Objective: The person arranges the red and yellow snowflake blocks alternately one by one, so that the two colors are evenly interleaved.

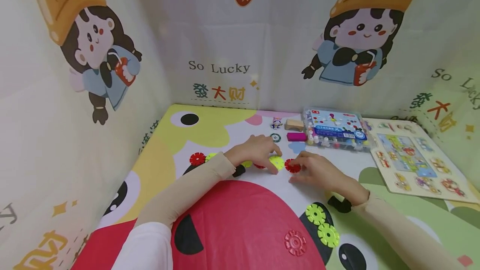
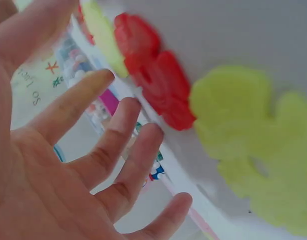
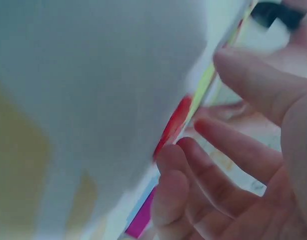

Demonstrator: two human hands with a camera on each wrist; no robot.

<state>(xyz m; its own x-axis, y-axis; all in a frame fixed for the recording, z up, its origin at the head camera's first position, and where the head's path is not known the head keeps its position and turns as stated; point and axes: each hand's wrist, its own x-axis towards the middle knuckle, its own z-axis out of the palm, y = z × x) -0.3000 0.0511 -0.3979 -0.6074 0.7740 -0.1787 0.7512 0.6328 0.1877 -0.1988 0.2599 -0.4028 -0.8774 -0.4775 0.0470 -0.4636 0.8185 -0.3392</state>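
Note:
Across the table runs a row of notched plastic snowflake discs in red and yellow-green. Over the row hovers my left hand [image 1: 258, 151], fingers spread and nothing gripped, beside a yellow-green disc [image 1: 276, 162]. In the left wrist view its extended fingers stand apart from the red discs [image 2: 158, 75] and a large yellow-green disc [image 2: 233, 110]. My right hand [image 1: 316, 170] is at the right end of the row, its relaxed fingertips right at the edge of a red disc [image 1: 292, 166]. That red disc [image 3: 173, 127] lies flat on the table in the right wrist view.
Nearer me lie two yellow-green discs [image 1: 328, 235] and a red disc [image 1: 295, 243]. Farther back are a clear box of parts [image 1: 333, 128], a magenta block [image 1: 296, 137], a wooden block [image 1: 294, 125], a small figurine [image 1: 276, 123] and, at right, a puzzle board [image 1: 446, 193].

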